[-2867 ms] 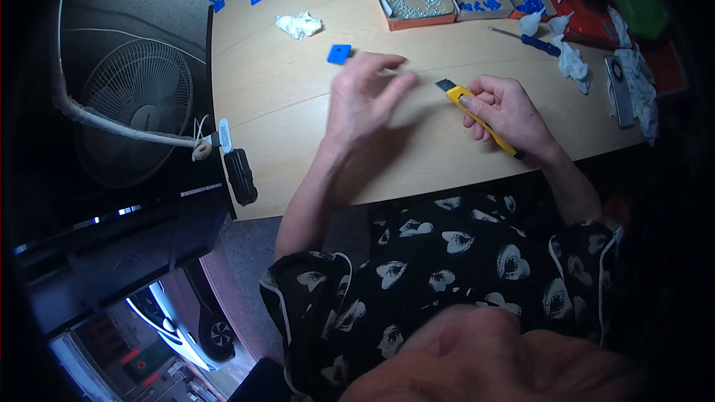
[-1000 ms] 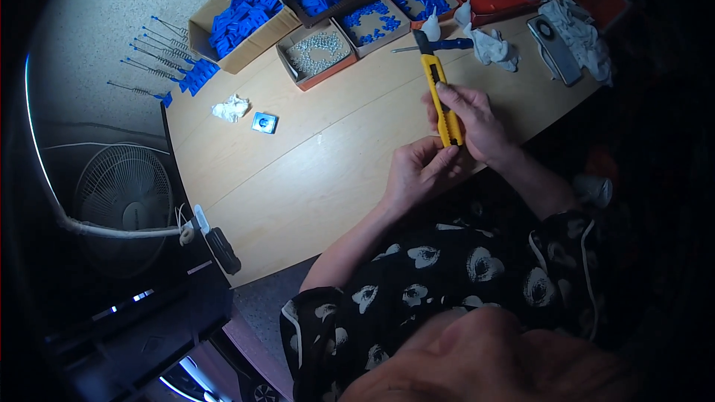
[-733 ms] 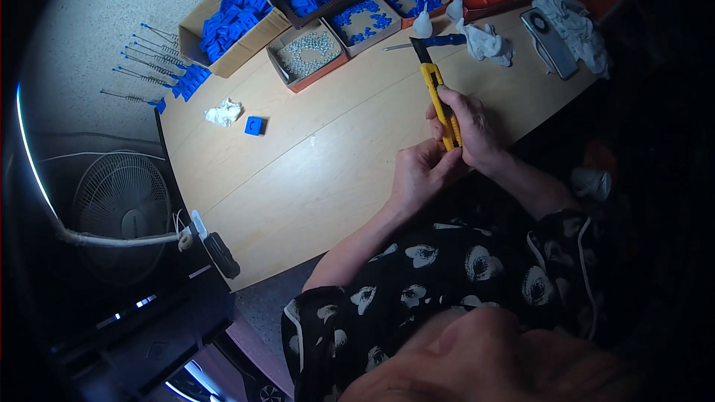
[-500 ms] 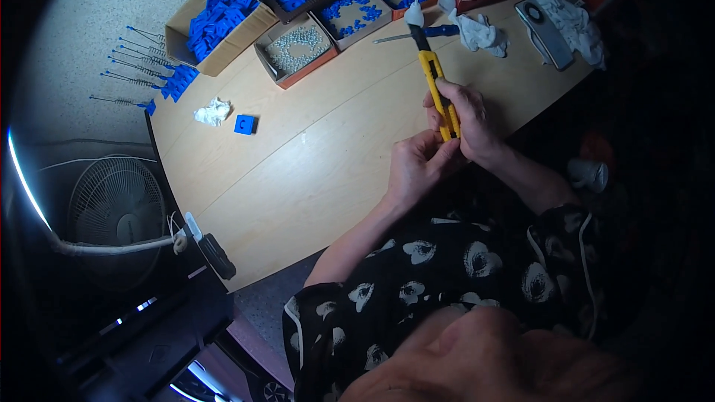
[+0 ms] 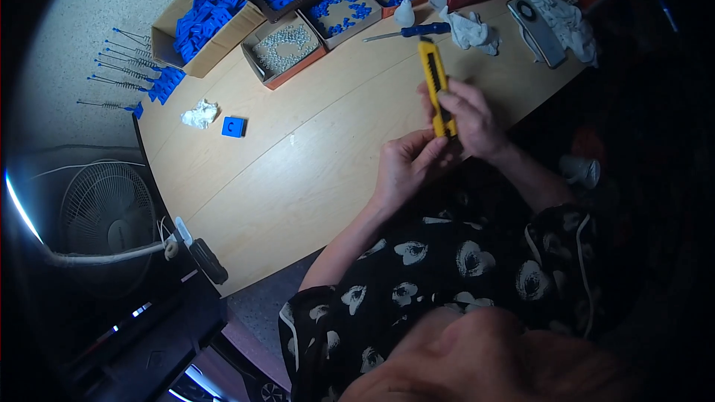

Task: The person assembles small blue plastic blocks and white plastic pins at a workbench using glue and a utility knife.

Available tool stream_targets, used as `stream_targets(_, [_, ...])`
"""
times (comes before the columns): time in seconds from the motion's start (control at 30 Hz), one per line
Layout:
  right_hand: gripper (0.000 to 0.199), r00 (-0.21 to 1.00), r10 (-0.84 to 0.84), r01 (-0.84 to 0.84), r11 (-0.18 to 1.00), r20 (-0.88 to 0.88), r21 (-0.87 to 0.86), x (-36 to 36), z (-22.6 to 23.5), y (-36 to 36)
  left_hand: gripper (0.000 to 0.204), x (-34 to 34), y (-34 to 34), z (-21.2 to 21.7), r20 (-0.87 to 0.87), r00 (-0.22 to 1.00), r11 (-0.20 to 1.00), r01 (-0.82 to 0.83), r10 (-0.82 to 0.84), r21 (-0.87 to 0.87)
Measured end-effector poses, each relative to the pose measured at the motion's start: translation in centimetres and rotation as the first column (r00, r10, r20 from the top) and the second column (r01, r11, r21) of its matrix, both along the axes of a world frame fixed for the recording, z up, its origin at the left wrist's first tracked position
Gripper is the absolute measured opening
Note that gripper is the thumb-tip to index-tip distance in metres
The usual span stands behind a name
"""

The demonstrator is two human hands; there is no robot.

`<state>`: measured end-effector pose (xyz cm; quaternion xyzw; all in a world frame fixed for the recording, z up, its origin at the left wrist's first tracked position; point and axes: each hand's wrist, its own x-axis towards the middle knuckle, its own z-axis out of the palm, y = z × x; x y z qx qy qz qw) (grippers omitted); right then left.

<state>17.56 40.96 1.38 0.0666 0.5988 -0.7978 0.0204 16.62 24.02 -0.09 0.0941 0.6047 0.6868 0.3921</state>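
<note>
Above the table's right-hand front part, a yellow utility knife [image 5: 433, 74] points away from me, with a black slider along its body. My right hand [image 5: 477, 120] wraps round its lower half, the thumb lying along the body. Close beside it, my left hand [image 5: 406, 167] is closed at the knife's lower end, thumb and fingers pressed together there. Its fingertips are partly hidden, so anything small between them cannot be made out. No long stretch of blade shows past the knife's tip. A blue square block [image 5: 233, 127] lies farther left, next to a crumpled white tissue [image 5: 199, 115].
A cardboard box of blue parts [image 5: 173, 48] and small trays, one of clear beads [image 5: 283, 50], line the far edge. Near them lie a blue-handled screwdriver [image 5: 424, 30], white squeeze bottles [image 5: 404, 12], a phone [image 5: 538, 33] and white cloth [image 5: 570, 18]. A lamp arm [image 5: 112, 259] stands left.
The dark piece that stuck out of the knife's tip has drawn back into the body. My right thumb has slid down along the knife. The whole view has shifted slightly.
</note>
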Motion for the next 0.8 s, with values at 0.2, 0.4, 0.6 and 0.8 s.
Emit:
stream_targets(0.2, [0.033,0.89,-0.428,0.404,0.579,-0.158,0.708,-2.5,1.2,10.7,0.056,-1.7,-2.1,1.5,0.489,0.871,0.882,-0.269,0.051,0.388])
stream_targets(0.4, [0.034,0.854,-0.455,0.315,0.063,-0.254,0.947,-3.7,-3.7,17.3,0.054,-2.1,-1.9,1.0,0.601,0.8,0.785,-0.369,-0.005,0.498])
stream_targets(0.6, [0.041,0.923,-0.028,0.384,0.096,-0.383,0.918,-4.8,-0.4,11.4,0.017,-0.7,-3.1,0.6,0.489,0.854,0.865,-0.372,0.178,0.335])
stream_targets(0.8, [0.035,0.976,-0.126,0.213,0.346,-0.179,0.914,-5.6,-3.3,13.4,0.018,1.1,-5.6,0.7,0.306,0.948,0.933,-0.185,0.087,0.309])
